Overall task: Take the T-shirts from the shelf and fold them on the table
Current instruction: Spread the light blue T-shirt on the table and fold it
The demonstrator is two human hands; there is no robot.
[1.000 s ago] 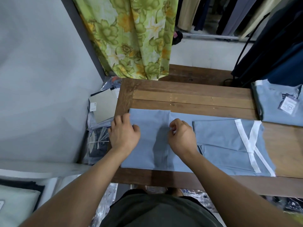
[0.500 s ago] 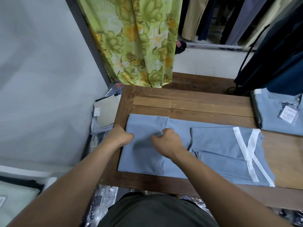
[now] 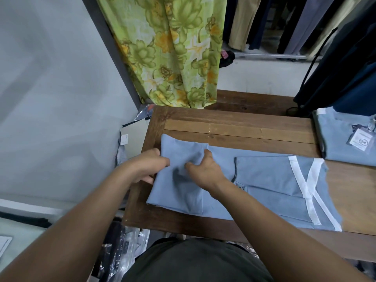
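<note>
A light blue T-shirt (image 3: 268, 186) with white crossed bands lies partly folded across the wooden table (image 3: 234, 127). Its left end is doubled over into a flap. My left hand (image 3: 149, 166) grips the left edge of that flap, thumb on top and fingers curled under the cloth. My right hand (image 3: 205, 169) pinches the flap's right side, bunching the fabric between both hands. A second light blue T-shirt (image 3: 345, 139), folded and bearing a hang tag, sits at the table's far right.
A green floral cloth (image 3: 173, 51) hangs behind the table. Dark garments (image 3: 350, 64) hang at the right. Plastic-wrapped packages (image 3: 130, 139) are stacked between the table's left edge and the grey wall. More bags lie on the floor below.
My hands went from resting flat on the flap to gripping it. The left hand slid to the flap's left edge, and the cloth between the hands now bunches upward.
</note>
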